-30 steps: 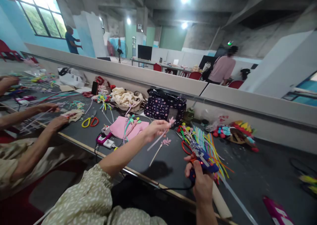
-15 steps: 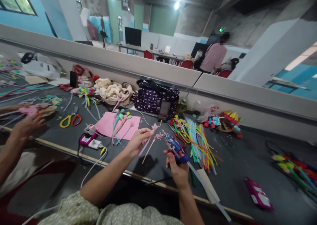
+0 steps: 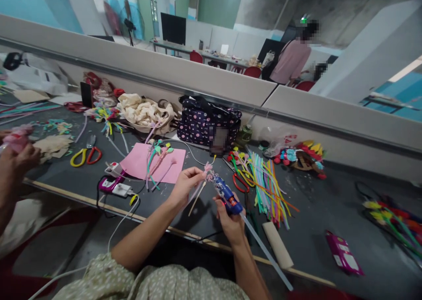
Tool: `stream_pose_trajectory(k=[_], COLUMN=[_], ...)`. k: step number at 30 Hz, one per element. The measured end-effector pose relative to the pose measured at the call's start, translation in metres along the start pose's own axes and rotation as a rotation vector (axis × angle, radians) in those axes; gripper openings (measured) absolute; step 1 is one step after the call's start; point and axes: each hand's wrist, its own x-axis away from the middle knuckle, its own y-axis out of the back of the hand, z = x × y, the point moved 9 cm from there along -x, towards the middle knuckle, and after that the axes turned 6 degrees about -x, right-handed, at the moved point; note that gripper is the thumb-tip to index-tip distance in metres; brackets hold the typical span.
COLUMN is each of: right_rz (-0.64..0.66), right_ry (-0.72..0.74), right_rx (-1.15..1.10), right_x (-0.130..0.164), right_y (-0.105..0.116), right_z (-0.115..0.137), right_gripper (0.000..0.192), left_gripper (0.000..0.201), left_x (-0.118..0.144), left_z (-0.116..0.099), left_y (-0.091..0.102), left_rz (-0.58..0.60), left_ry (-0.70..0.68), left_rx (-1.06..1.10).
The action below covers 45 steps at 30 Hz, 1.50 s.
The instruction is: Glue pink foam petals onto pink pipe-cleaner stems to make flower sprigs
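Both forearms are bare from above the elbow down to the left hand [image 3: 184,186] and the right hand [image 3: 231,221]. The top [image 3: 138,282] is loose, sage green, dotted all over with small white flecks, and its sleeve [image 3: 95,271] ends well behind the left hand.

Dark bench [image 3: 329,221] carrying: yellow-and-red scissors [image 3: 84,155]; pink paper sheet [image 3: 145,167]; polka-dot bag [image 3: 209,125] against the rear partition; cream cloth heap [image 3: 145,111] beside it; bundle of coloured pipe cleaners [image 3: 268,183]; cardboard tube [image 3: 278,250] near front edge; magenta packet [image 3: 343,252] at right; white power strip [image 3: 115,169]
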Motion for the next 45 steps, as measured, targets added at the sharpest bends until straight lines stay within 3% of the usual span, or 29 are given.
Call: stream_pose_trajectory(k=[13, 22, 30, 33, 40, 45], right_rz=[0.018, 0.027, 0.005, -0.024, -0.049, -0.056], right_ry=[-0.035, -0.074, -0.083, -0.07, -0.087, -0.097], right_rx=[0.031, 0.076, 0.063, 0.061, 0.029, 0.022], right_x=[-0.006, -0.006, -0.007, -0.007, -0.006, -0.005], right_y=[0.0, 0.003, 0.004, 0.006, 0.009, 0.01], right_z=[-0.012, -0.027, -0.032, -0.029, -0.024, -0.028], right_gripper=[0.031, 0.032, 0.036, 0.036, 0.035, 0.035], left_gripper=[0.024, 0.026, 0.032, 0.028, 0.019, 0.02], left_x=[-0.009, -0.013, -0.01, -0.011, -0.004, -0.002], left_z=[0.009, 0.033, 0.032, 0.027, -0.011, -0.017], left_y=[-0.001, -0.012, -0.018, -0.012, 0.001, -0.001], left_rz=[-0.036, 0.007, 0.035, -0.008, -0.175, -0.176], left_ry=[0.023, 0.241, 0.268, 0.156, -0.328, -0.41], left_rx=[-0.04, 0.167, 0.191, 0.046, -0.443, -0.555])
